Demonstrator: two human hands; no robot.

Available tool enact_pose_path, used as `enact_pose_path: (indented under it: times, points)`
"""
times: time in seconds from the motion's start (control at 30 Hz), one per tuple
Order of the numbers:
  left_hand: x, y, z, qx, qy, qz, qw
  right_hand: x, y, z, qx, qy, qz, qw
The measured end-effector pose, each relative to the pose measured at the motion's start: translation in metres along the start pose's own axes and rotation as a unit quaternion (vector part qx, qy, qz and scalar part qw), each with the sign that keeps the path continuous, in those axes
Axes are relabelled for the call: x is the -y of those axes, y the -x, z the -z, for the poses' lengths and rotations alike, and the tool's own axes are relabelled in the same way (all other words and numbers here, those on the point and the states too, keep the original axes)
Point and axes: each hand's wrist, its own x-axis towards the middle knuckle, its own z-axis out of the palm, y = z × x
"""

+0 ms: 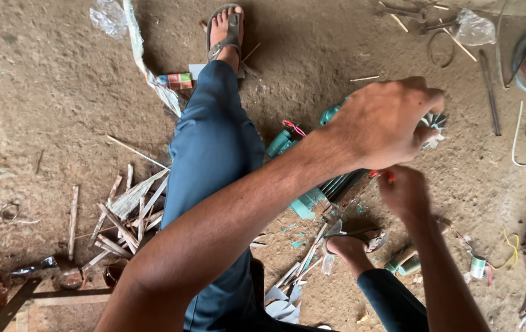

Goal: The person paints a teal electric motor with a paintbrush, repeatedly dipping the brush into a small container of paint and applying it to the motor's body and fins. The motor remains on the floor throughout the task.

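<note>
Green motor [327, 187] lies slantwise on the floor; left hand [386, 126] grips its fan [433, 126], right hand [405, 193] pinches something red alongside.

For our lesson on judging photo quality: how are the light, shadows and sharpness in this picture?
Head view: soft, even daylight, faint shadows, no glare; the left hand on the white fan is fairly sharp, the right hand slightly blurred; the wide lens stretches the left forearm at the bottom edge.
</note>
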Motion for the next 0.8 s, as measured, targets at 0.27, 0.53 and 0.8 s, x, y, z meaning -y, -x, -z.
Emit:
enact_pose_path:
  times: [0.27,0.53,0.8]
  points:
    - [-0.007,0.004,0.015,0.003,0.004,0.001,1.0,0.032,0.064,-0.002,0.01,-0.093,0.115,0.989]
    - [0.025,0.045,0.076,-0.125,-0.016,-0.059,0.99,0.101,0.094,0.012,-0.014,-0.161,-0.032,0.986]
    - [0.038,0.059,0.102,-0.113,0.004,-0.01,0.994,0.231,0.051,-0.156,0.104,-0.383,0.034,0.917]
